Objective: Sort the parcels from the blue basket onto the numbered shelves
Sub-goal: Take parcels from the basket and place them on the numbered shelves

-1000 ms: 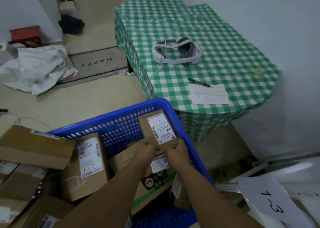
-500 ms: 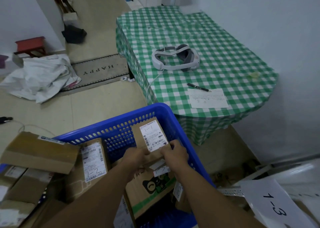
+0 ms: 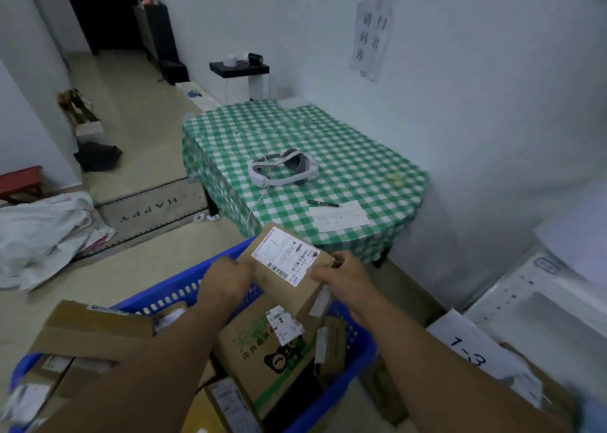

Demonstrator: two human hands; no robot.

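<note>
A small brown parcel [image 3: 289, 270] with a white label marked 1-1 is held above the far rim of the blue basket [image 3: 170, 296]. My left hand [image 3: 226, 278] grips its left edge and my right hand [image 3: 341, 276] grips its right edge. Below it in the basket lie several more cardboard parcels, among them a box with green print and a cat logo [image 3: 266, 350] bearing a label marked 1-3. A white sheet marked 1-3 [image 3: 469, 350] lies at the lower right on a white shelf [image 3: 538, 304].
A table with a green checked cloth [image 3: 345, 156] stands just beyond the basket, carrying a white headset [image 3: 282, 170], a pen [image 3: 323, 204] and a note [image 3: 338, 217]. A flat brown box [image 3: 95, 329] overhangs the basket's left side. White bags [image 3: 42, 235] and a doormat [image 3: 151, 207] lie on the floor.
Both hands have lifted the 1-1 parcel up out of the basket and tilted it. The camera has swung upward, showing more of the wall and hallway.
</note>
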